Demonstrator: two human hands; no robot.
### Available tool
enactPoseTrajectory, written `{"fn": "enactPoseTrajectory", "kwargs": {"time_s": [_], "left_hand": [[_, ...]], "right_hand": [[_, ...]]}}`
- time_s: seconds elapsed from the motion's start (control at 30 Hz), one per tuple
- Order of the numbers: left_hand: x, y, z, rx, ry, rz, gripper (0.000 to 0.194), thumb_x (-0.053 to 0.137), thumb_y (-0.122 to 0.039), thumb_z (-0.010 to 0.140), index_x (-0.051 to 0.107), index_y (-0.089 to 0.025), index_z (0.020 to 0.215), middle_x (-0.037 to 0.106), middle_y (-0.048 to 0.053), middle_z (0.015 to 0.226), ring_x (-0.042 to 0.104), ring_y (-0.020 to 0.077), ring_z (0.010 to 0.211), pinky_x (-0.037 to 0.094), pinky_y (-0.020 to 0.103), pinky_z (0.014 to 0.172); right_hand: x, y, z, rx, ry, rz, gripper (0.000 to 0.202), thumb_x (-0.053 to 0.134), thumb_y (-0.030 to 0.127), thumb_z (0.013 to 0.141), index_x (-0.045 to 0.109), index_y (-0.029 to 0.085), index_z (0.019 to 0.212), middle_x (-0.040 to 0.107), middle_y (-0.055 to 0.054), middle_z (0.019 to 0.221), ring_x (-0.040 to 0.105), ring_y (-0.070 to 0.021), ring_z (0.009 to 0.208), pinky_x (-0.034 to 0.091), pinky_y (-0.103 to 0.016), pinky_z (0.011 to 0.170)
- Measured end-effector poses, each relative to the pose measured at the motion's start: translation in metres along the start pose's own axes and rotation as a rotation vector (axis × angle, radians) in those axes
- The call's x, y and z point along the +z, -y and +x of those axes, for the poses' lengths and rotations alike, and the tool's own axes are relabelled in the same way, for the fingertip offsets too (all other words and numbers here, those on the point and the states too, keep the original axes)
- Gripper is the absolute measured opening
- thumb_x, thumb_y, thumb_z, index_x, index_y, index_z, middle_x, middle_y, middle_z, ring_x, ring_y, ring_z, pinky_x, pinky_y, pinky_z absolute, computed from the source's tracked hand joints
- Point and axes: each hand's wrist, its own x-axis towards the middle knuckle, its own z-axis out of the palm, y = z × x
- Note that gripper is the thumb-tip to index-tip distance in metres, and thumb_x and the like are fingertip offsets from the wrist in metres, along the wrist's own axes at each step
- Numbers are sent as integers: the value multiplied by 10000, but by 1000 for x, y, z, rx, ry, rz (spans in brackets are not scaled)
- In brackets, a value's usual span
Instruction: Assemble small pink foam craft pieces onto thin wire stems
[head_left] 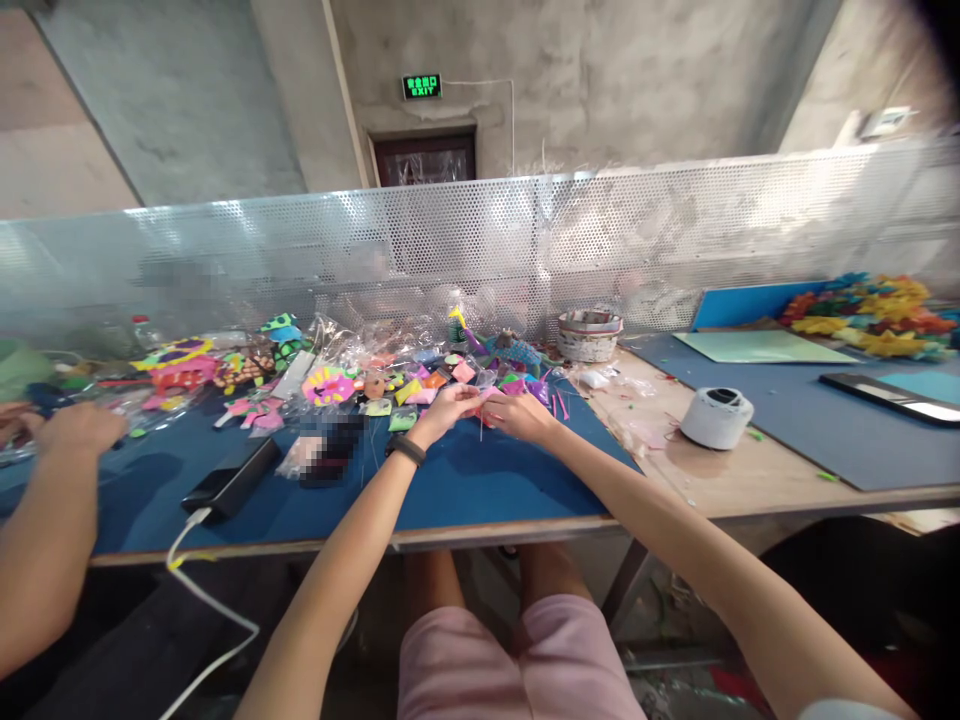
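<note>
My left hand (454, 407), with a dark band on the wrist, is closed in a pinch above the blue mat (487, 490). Right beside it, my right hand (519, 415) is closed too, fingertips nearly touching the left ones. Between them shows a small pink piece (489, 393), too small to make out fully. A thin strand hangs below the fingers. Just beyond lie several small coloured clay packets, among them a yellow packet (409, 391) and a green packet (403, 418). Purple sticks (560, 404) lie to the right of my right hand.
At left another person's hand (79, 430) reaches over the table. A black power bank (232, 478) with a white cable lies nearby. Colourful figures (180, 365) and clear wrappers spread along the back. To the right stand a white basket (589, 337) and a white roll (716, 418).
</note>
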Motion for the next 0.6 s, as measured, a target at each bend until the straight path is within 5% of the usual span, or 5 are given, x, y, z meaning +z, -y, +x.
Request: {"fn": "enactPoseTrajectory", "kwargs": {"time_s": [0.2,0.6], "left_hand": [[-3,-1,0,1,-13,23,366,831,-188,636,674,-132,962,672,51,932,619,137,826,479,255,758],[-3,3,5,100,-40,-67,333,817,-245,683,680,-141,968,667,39,912,612,144,839,480,262,783]], "right_hand": [[-5,0,0,-1,13,-5,291,425,320,1042,690,207,1000,684,-60,976,576,-127,736,302,-227,557],[-15,2,2,-1,-28,162,312,419,308,1039,718,221,1066,715,-81,1081,656,-163,932,479,-229,745]]}}
